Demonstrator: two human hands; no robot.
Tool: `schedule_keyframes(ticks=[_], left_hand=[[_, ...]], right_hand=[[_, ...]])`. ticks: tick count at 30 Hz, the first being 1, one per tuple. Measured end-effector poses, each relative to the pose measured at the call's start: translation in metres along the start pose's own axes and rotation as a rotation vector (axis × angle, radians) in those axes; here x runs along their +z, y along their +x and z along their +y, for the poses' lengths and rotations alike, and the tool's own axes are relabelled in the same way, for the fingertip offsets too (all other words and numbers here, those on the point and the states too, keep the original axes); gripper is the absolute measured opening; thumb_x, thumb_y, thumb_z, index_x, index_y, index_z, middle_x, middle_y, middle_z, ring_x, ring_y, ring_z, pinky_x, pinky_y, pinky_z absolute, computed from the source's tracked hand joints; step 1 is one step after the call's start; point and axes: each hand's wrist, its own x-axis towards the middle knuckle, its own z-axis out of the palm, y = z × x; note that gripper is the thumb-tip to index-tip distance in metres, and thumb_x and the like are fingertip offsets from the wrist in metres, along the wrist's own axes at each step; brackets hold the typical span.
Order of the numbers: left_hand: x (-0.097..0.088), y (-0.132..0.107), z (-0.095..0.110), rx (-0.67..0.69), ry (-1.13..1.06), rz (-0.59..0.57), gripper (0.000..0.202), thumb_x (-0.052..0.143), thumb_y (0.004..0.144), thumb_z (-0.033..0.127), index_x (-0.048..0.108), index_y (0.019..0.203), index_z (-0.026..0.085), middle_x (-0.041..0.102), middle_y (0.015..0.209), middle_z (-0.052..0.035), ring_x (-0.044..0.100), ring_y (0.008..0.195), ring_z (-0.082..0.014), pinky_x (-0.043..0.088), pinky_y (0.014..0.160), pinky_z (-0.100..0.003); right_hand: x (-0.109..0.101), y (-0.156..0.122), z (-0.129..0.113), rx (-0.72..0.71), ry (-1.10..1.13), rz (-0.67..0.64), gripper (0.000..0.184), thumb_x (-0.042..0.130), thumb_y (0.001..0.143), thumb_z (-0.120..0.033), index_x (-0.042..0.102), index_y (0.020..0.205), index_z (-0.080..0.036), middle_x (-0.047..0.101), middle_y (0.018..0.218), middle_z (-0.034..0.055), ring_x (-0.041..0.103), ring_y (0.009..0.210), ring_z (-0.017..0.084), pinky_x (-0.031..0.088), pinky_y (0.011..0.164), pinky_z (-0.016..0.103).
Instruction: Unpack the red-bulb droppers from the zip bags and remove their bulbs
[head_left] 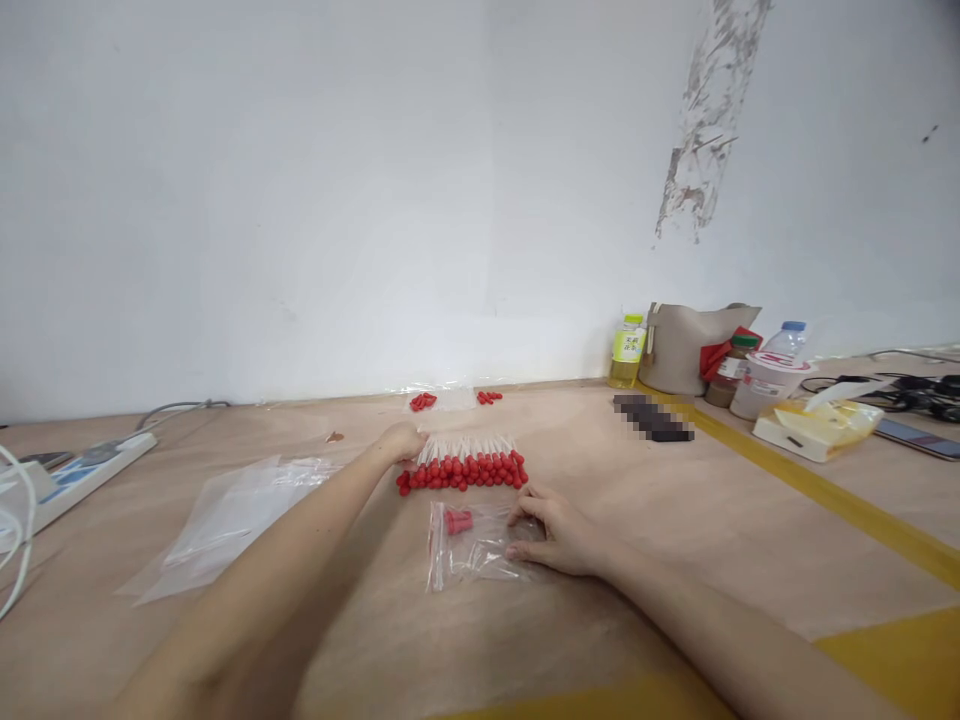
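Observation:
A dense row of red-tipped white sticks [469,465] lies on the brown tabletop, red ends facing me. At its left end, my left hand [401,442] is curled against the white stems. Its fingers look closed, but what is between them is hidden. My right hand [559,532] rests on the right side of a clear zip bag [480,560], thumb and fingers apart. Inside the bag's upper left part is a small pinkish-red piece [458,521].
Clear bags [240,515] lie left of my left arm; small red pieces [423,401] lie on a clear bag near the wall. A power strip [97,470] is at far left. A tea bottle [627,352], a beige bag [686,350], a tissue pack [814,430] and a phone [919,438] sit right.

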Motion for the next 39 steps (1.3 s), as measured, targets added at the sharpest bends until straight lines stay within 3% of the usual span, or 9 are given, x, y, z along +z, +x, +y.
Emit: schedule_keyframes(ticks=[6,11,13,17,23,26,30,35,39], left_hand=[[-0.008,0.005,-0.009,-0.024,0.203,-0.034,0.027,0.052,0.078,0.032,0.059,0.064,0.009,0.060,0.058,-0.0089,0.062,0.063,-0.0214,0.045,0.058,-0.027],[0.001,0.005,-0.005,-0.030,0.286,-0.073,0.028,0.048,0.085,0.033,0.053,0.103,0.012,0.057,0.099,-0.0059,0.057,0.084,-0.0152,0.049,0.073,-0.034],[0.003,0.005,-0.001,-0.029,0.303,-0.078,0.027,0.049,0.085,0.032,0.054,0.102,0.011,0.058,0.097,-0.0072,0.058,0.082,-0.0158,0.049,0.071,-0.033],[0.003,0.003,0.005,-0.011,0.331,-0.053,0.019,0.053,0.077,0.023,0.062,0.079,0.006,0.063,0.069,-0.0123,0.062,0.062,-0.0205,0.047,0.057,-0.028],[-0.004,-0.006,0.003,0.022,0.356,-0.010,0.020,0.050,0.071,0.024,0.062,0.070,0.008,0.061,0.052,-0.0099,0.059,0.046,-0.0205,0.043,0.050,-0.027],[-0.011,-0.016,0.000,0.076,0.384,0.050,0.027,0.047,0.074,0.031,0.061,0.067,0.009,0.060,0.052,-0.0107,0.059,0.049,-0.0218,0.042,0.053,-0.028],[-0.018,-0.043,-0.010,0.259,0.399,0.202,0.029,0.045,0.076,0.039,0.058,0.068,0.014,0.063,0.070,-0.0106,0.059,0.071,-0.0231,0.039,0.062,-0.028],[0.011,-0.086,-0.048,0.594,0.157,0.357,0.032,0.039,0.080,0.040,0.055,0.066,0.017,0.056,0.061,-0.0011,0.051,0.059,-0.0144,0.036,0.057,-0.024],[0.048,-0.101,-0.075,0.661,-0.117,0.263,0.022,0.048,0.076,0.034,0.062,0.074,0.018,0.058,0.074,-0.0019,0.049,0.056,-0.0114,0.038,0.054,-0.022]], right_hand=[[0.000,0.000,0.000,0.002,-0.007,-0.008,0.027,0.067,0.067,-0.037,0.058,0.084,-0.019,0.050,0.090,0.0035,0.050,0.082,0.016,0.041,0.073,0.027],[0.000,0.000,0.001,-0.013,-0.006,0.002,0.027,0.067,0.067,-0.038,0.058,0.084,-0.019,0.050,0.091,0.0035,0.049,0.083,0.016,0.041,0.074,0.027],[0.000,0.000,0.001,-0.009,-0.001,-0.002,0.027,0.067,0.067,-0.038,0.058,0.084,-0.018,0.050,0.090,0.0034,0.049,0.083,0.016,0.041,0.074,0.027],[-0.001,0.001,-0.001,-0.005,-0.008,-0.013,0.027,0.067,0.067,-0.036,0.058,0.084,-0.018,0.050,0.091,0.0039,0.049,0.084,0.016,0.041,0.075,0.027],[-0.001,0.001,0.001,-0.010,-0.005,-0.013,0.028,0.067,0.066,-0.038,0.058,0.084,-0.018,0.050,0.090,0.0037,0.050,0.083,0.016,0.041,0.074,0.027],[-0.001,0.001,0.002,-0.011,-0.006,-0.019,0.029,0.067,0.066,-0.039,0.058,0.084,-0.018,0.050,0.089,0.0035,0.050,0.082,0.016,0.041,0.072,0.026],[-0.003,0.001,0.000,0.003,-0.005,-0.031,0.028,0.067,0.066,-0.039,0.058,0.083,-0.018,0.050,0.091,0.0034,0.050,0.083,0.016,0.041,0.073,0.026],[-0.005,0.001,-0.003,0.046,-0.001,-0.022,0.033,0.068,0.064,-0.039,0.056,0.086,-0.018,0.050,0.091,0.0032,0.049,0.080,0.015,0.041,0.070,0.026],[-0.005,0.000,-0.003,0.082,0.040,-0.005,0.046,0.071,0.061,-0.040,0.054,0.097,-0.018,0.050,0.096,0.0043,0.049,0.080,0.015,0.043,0.070,0.026]])
